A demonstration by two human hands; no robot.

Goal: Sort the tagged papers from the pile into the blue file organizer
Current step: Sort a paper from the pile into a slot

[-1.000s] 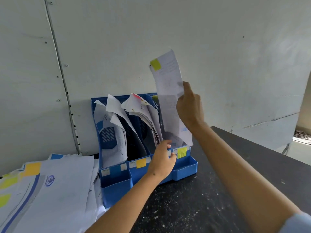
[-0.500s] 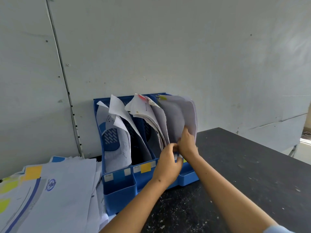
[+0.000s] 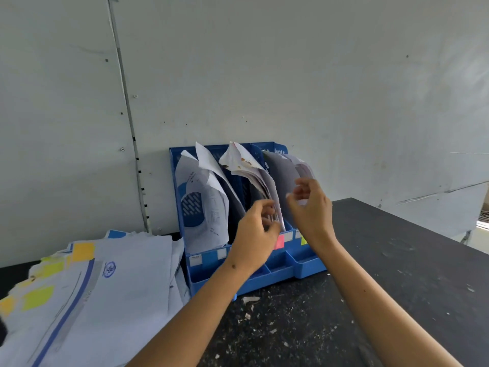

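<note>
A second ago the right hand (image 3: 311, 207) held a yellow-tagged sheet high above the blue file organizer (image 3: 280, 271); half a second ago both hands were pressing it down into the rightmost slot. Now that sheet stands among the papers in the rightmost slot (image 3: 284, 176) (the slot whose front carries a yellow tag), and both hands have come off it. The right hand hovers just in front of those papers, fingers loosely curled and holding nothing as far as can be seen. The left hand (image 3: 255, 231) is beside the middle slot's papers (image 3: 246, 162), its fingertips near or touching their edges; whether it pinches a sheet cannot be told from this view. So one more paper looks filed, and the step in hand seems to be letting go and drawing back. The pile (image 3: 105, 292) of tagged papers lies on the dark worktop (image 3: 397, 287) left of the organizer, still thick, so much of the sorting likely remains.
</note>
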